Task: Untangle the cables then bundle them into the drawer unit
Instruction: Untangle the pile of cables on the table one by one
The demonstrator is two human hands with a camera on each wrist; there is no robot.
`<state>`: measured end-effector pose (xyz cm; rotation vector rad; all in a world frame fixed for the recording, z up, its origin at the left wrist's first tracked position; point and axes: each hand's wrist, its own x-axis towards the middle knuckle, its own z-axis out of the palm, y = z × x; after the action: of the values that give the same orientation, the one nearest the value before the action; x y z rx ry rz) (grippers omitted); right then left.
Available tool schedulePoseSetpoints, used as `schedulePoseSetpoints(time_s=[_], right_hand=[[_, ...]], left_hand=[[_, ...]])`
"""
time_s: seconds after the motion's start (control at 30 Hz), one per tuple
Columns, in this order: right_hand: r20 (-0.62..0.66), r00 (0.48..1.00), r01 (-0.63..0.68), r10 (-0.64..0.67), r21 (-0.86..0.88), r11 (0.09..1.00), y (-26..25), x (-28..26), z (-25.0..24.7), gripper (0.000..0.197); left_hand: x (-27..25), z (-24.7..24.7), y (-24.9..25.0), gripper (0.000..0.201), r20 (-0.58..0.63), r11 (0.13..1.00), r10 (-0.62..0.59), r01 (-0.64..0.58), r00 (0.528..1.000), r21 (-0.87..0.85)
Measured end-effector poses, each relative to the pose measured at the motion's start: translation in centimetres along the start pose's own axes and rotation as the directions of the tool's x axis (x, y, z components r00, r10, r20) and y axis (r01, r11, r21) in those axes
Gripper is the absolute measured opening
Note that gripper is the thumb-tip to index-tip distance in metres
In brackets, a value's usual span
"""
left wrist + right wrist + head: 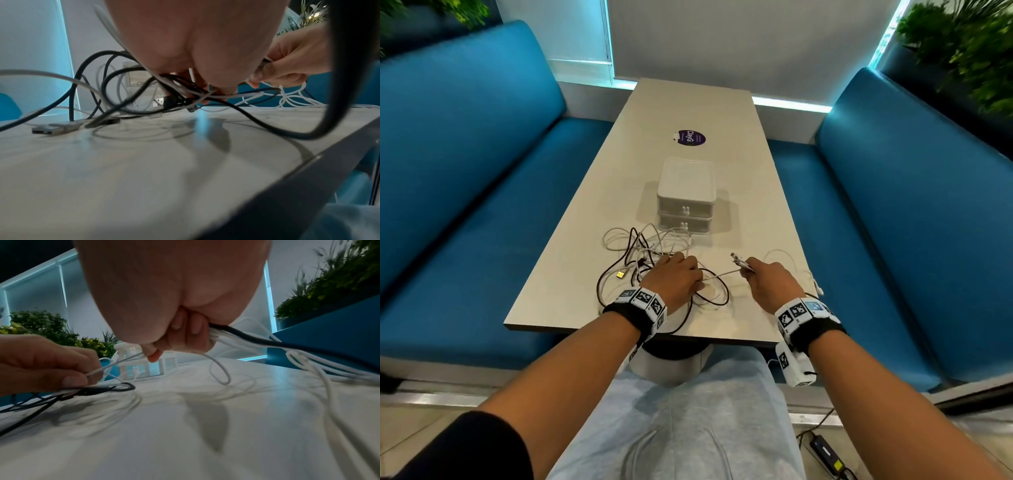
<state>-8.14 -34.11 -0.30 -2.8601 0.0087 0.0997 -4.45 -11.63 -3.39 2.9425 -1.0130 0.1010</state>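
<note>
Head view, tangled black and white cables (654, 260) near the closed white drawer unit (686, 195), left hand (675, 277) pinching a white strand, right hand (768, 282) gripping several cable ends.

We're in a café or office lounge booth: blue padded benches (465, 164) flank a long pale table (688, 113), potted greenery (962, 44) behind, a glowing window strip (791, 104) beyond.
</note>
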Motion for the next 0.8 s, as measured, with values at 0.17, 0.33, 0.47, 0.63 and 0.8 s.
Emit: schedulePoseSetpoints(time_s=[0.17,0.33,0.47,0.63,0.8], right_hand=[[-0.018,0.995,-0.104,0.103,-0.033,0.994,1.8,0.2,-0.7,0.024],[-0.011,0.972,-0.235,0.235,-0.038,0.971,2.4,0.1,-0.6,0.027],[-0.098,0.973,-0.204,0.208,0.043,0.978,-0.1,0.2,0.3,0.034],[-0.124,0.989,-0.058,0.077,0.15,0.987,-2.8,0.0,1.6,0.052],[-0.138,0.99,0.031,-0.002,0.207,0.978,-3.1,-0.7,1.9,0.059]], left_hand=[[0.0,-0.4,-0.4,0.033,0.027,0.999,-0.003,0.002,1.0,0.034],[-0.3,-0.3,-0.2,0.03,0.016,0.991,-0.002,0.0,1.0,0.137],[-0.3,-0.1,0.6,0.029,0.015,0.988,0.01,-0.012,1.0,0.156],[-0.2,-0.5,0.9,0.028,0.029,0.988,0.018,-0.022,0.999,0.152],[-0.2,-0.8,0.6,0.03,0.072,0.989,0.008,-0.018,0.997,0.147]])
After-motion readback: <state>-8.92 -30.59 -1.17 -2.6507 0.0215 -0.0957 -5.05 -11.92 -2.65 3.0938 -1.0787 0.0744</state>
